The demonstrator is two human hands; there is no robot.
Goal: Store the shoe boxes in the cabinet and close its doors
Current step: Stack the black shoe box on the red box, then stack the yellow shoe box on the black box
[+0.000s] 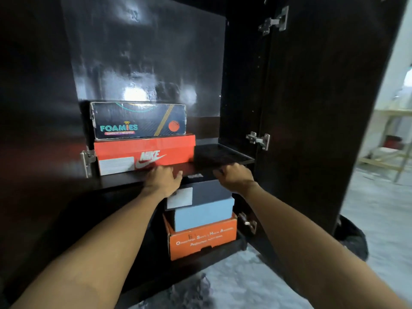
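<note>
Inside the dark cabinet (145,52), both doors stood open, the right door (323,108) swung wide on its metal hinges (258,139). On the upper shelf (124,180), toward its left end, a red Nike box (145,156) lay with a dark Foamies box (138,120) stacked on top of it. Just to the right of these, a black box (220,153) sat partly on the shelf, its near end projecting past the front edge. The left hand (163,176) lay on the lid's near left part, fingers spread and fairly straight. The right hand (234,173) gripped the box's near right corner, fingers curled over the lid. On the lower shelf (200,262), at its right end, an orange box (202,239) carried a pale blue box (204,214), and above that showed a dark grey box end with a white label (180,197).
</note>
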